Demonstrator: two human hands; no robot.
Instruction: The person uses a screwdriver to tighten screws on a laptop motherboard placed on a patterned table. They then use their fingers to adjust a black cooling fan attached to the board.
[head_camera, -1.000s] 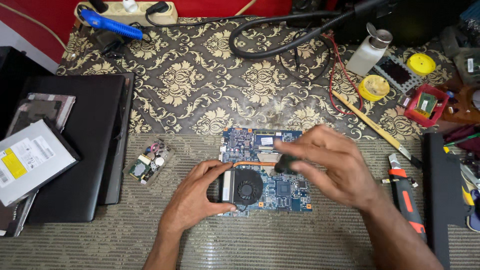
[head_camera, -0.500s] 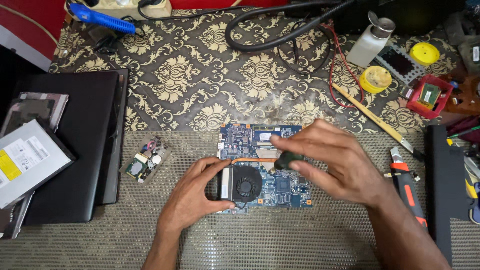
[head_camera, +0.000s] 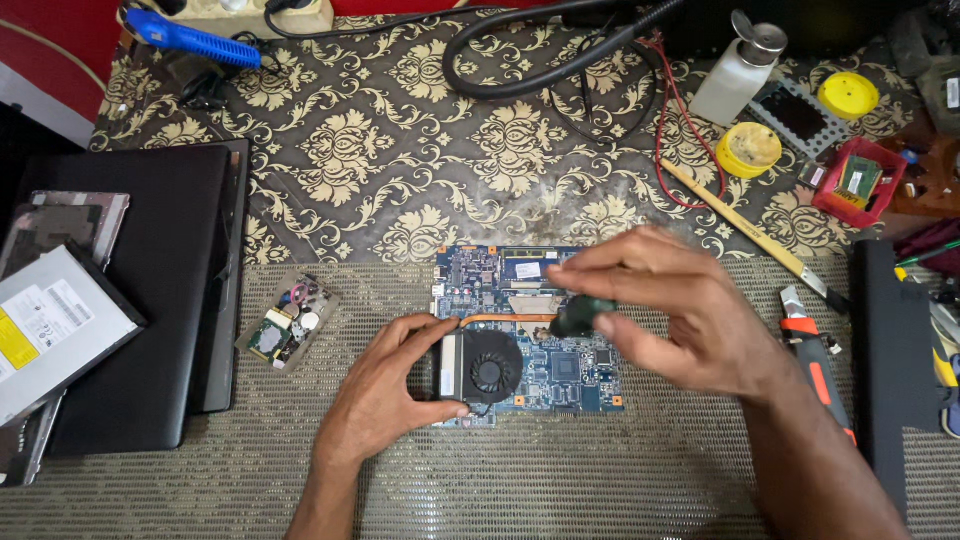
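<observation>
A blue laptop motherboard (head_camera: 560, 375) lies on the woven mat in the middle of the table. A black round cooling fan (head_camera: 488, 368) sits at its left end, with a copper heat pipe (head_camera: 505, 319) running right from it. My left hand (head_camera: 385, 385) grips the fan's left edge between thumb and fingers. My right hand (head_camera: 670, 305) hovers over the board's middle and pinches the dark green handle of a small screwdriver (head_camera: 580, 315), held upright over the heat pipe's right end. The tool's tip is hidden.
A small green circuit board (head_camera: 288, 322) lies left of the motherboard. A black laptop shell (head_camera: 150, 290) and an optical drive (head_camera: 50, 330) sit at the far left. An orange-handled tool (head_camera: 818, 360), a wooden stick (head_camera: 745, 225), a white bottle (head_camera: 735, 75) and yellow tins are at right.
Both hands stay on the motherboard in nearly the same grip. The view has shifted slightly, so everything sits a little lower in the picture.
</observation>
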